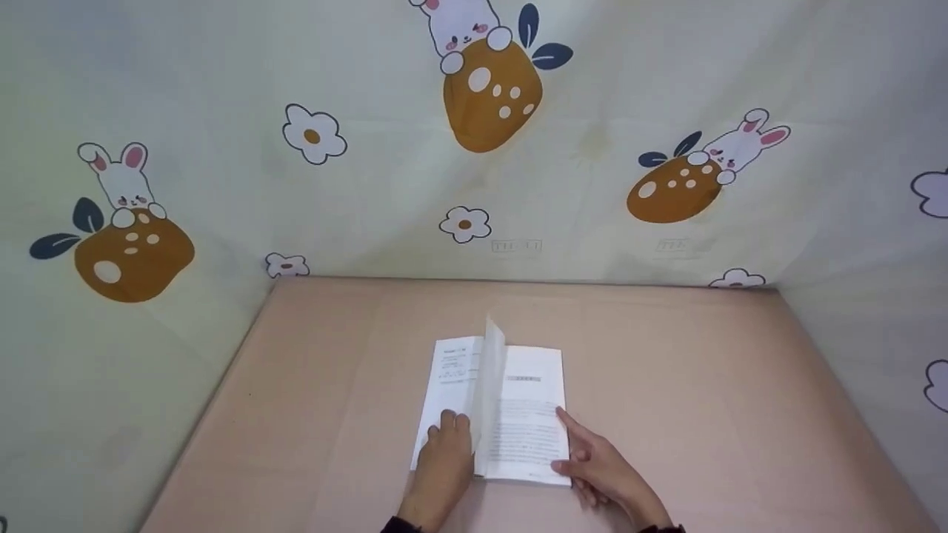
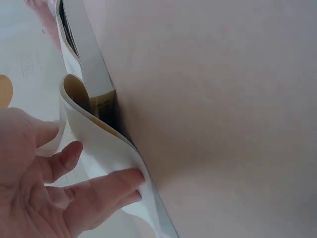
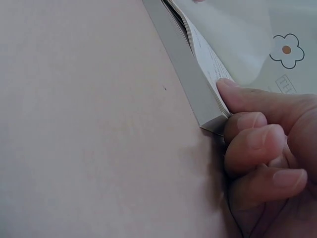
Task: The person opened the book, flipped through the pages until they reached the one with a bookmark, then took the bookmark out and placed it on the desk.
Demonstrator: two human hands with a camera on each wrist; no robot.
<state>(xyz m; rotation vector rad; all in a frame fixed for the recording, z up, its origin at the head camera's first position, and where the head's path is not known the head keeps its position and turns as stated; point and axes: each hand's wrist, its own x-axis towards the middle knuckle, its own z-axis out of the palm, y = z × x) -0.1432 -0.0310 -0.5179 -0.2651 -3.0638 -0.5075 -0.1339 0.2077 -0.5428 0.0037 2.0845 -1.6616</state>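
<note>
An open book [image 1: 529, 437] with printed pages lies on the table, one thin leaf [image 1: 491, 370] standing up near its middle. On the left page rest the fingers of my left hand [image 1: 444, 463], beside the raised leaf. The left wrist view shows this left hand [image 2: 94, 193] touching a curved page [image 2: 104, 146] with its fingertips; part of its thumb is hidden behind paper. My right hand [image 1: 603, 470] holds the book's right edge. Seen from the right wrist, its thumb lies on the pages while other fingers of the right hand [image 3: 267, 144] curl beside the book's corner.
The book lies on a plain pinkish-beige tabletop [image 1: 333, 385]. Around its back and sides hangs a pale cloth [image 1: 370, 200] printed with rabbits, brown strawberries and flowers.
</note>
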